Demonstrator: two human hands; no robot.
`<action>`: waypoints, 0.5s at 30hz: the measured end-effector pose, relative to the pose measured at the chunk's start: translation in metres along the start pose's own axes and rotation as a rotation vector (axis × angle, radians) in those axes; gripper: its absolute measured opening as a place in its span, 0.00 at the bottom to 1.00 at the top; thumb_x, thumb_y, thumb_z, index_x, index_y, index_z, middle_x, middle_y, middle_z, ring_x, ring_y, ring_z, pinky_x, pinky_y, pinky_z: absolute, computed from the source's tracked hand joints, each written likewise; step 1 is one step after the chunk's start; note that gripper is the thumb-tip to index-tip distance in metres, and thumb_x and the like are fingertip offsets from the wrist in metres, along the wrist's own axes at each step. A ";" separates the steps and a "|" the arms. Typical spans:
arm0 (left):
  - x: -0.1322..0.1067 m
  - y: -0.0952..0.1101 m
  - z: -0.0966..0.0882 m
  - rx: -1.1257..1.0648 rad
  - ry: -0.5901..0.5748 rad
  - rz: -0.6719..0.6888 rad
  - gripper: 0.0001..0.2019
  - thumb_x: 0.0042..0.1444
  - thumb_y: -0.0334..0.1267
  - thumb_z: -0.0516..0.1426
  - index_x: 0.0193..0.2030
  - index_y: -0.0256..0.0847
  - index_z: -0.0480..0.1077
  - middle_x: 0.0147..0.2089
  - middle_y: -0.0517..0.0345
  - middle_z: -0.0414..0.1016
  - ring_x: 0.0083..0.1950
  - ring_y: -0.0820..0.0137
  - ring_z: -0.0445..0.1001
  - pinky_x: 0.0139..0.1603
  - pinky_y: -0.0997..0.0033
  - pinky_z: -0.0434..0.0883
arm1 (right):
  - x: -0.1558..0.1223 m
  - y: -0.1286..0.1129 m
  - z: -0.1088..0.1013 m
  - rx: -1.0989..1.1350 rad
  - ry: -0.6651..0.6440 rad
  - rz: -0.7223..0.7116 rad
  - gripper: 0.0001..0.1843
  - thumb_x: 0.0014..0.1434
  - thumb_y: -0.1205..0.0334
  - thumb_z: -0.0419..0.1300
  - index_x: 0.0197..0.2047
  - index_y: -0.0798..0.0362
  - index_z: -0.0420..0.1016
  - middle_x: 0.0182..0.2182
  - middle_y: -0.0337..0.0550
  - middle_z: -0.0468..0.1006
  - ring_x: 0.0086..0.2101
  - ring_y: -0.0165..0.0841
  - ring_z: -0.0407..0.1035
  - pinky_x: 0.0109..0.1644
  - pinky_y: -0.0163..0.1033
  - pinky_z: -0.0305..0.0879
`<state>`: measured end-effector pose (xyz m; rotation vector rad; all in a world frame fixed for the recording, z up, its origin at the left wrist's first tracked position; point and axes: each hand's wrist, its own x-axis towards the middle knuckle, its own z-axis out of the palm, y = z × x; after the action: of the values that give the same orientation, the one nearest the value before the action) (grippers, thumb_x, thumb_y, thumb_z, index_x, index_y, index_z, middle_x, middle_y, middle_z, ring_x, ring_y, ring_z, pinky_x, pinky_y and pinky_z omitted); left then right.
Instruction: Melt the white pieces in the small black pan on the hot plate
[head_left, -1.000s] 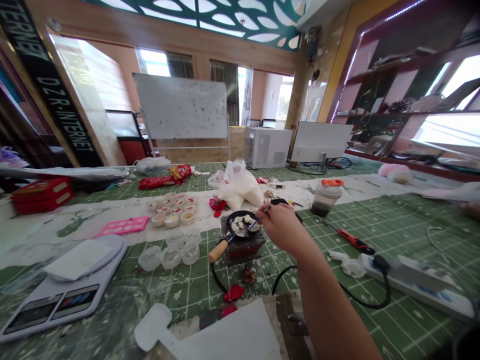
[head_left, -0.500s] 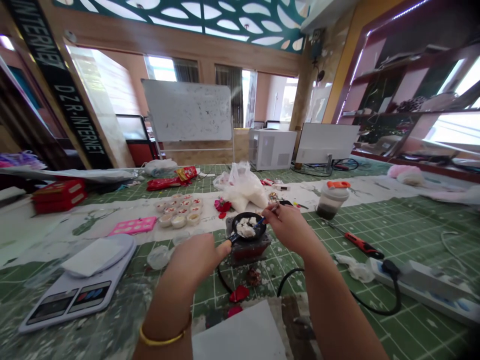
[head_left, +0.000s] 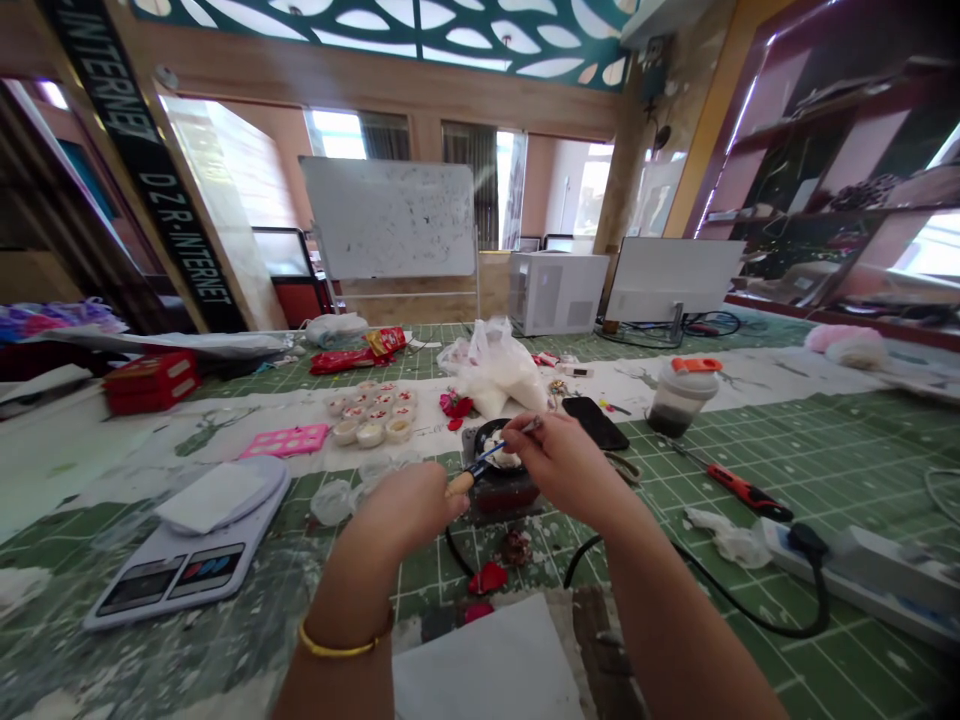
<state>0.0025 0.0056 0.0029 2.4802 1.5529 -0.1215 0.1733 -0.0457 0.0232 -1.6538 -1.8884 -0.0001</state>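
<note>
My left hand (head_left: 420, 505) is closed around the wooden handle of a small black frying pan (head_left: 484, 436), which rests on a dark hot plate (head_left: 504, 500). White lumps (head_left: 496, 452) lie in the pan, partly hidden behind my right hand. My right hand (head_left: 546, 448) pinches a thin stirring stick (head_left: 491, 450), bluish toward its lower end, whose tip reaches to the pan's left side near the handle. Just behind the pan stands a clear plastic bag (head_left: 499, 375) of white material. A black phone (head_left: 596, 423) lies beyond my right hand.
A kitchen scale (head_left: 191, 540) with white paper stands left. Several small filled cups (head_left: 371, 412) and a pink mold (head_left: 285, 440) sit farther back. At right are a shaker bottle (head_left: 681, 398), a red-black screwdriver (head_left: 748, 492) and a power strip (head_left: 862, 575) with a black cable.
My right hand has moved left over the pan, taking the stick's tip from the pan's right part to its left side. My left hand still grips the handle. The view has shifted slightly.
</note>
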 end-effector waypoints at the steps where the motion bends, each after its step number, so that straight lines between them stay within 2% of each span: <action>1: 0.000 0.000 0.000 0.002 0.003 0.003 0.19 0.47 0.51 0.46 0.27 0.39 0.69 0.28 0.52 0.73 0.26 0.67 0.69 0.22 0.73 0.54 | 0.001 0.003 -0.002 -0.065 0.031 0.052 0.13 0.57 0.60 0.46 0.32 0.53 0.70 0.27 0.41 0.75 0.34 0.31 0.66 0.45 0.36 0.51; 3: -0.001 0.000 -0.001 0.004 -0.002 0.013 0.18 0.47 0.51 0.46 0.26 0.39 0.69 0.28 0.53 0.73 0.26 0.67 0.68 0.21 0.73 0.54 | 0.001 0.010 -0.008 -0.154 0.101 0.140 0.14 0.57 0.59 0.45 0.32 0.53 0.70 0.27 0.42 0.75 0.36 0.33 0.66 0.47 0.38 0.49; 5: -0.002 0.000 -0.001 0.003 -0.011 0.018 0.18 0.47 0.50 0.46 0.26 0.40 0.68 0.27 0.53 0.72 0.25 0.68 0.68 0.21 0.72 0.53 | 0.001 0.014 -0.011 -0.159 0.132 0.164 0.15 0.58 0.58 0.44 0.34 0.52 0.70 0.28 0.42 0.75 0.36 0.33 0.66 0.47 0.38 0.49; 11: 0.000 -0.001 0.001 -0.005 0.023 0.002 0.17 0.46 0.50 0.46 0.27 0.40 0.69 0.29 0.53 0.73 0.26 0.67 0.68 0.21 0.72 0.54 | 0.000 0.011 -0.007 -0.138 0.022 0.103 0.14 0.57 0.59 0.45 0.32 0.53 0.70 0.28 0.41 0.75 0.34 0.32 0.66 0.45 0.37 0.50; 15: 0.002 0.001 0.002 -0.010 -0.013 -0.010 0.18 0.47 0.51 0.46 0.28 0.40 0.69 0.30 0.51 0.73 0.28 0.65 0.70 0.24 0.71 0.57 | 0.001 0.013 -0.007 -0.188 0.064 0.163 0.15 0.58 0.59 0.44 0.33 0.53 0.70 0.28 0.43 0.75 0.35 0.32 0.67 0.46 0.38 0.49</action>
<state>0.0042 0.0067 0.0007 2.4595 1.5565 -0.1312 0.1877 -0.0445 0.0241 -1.9069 -1.7452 -0.1663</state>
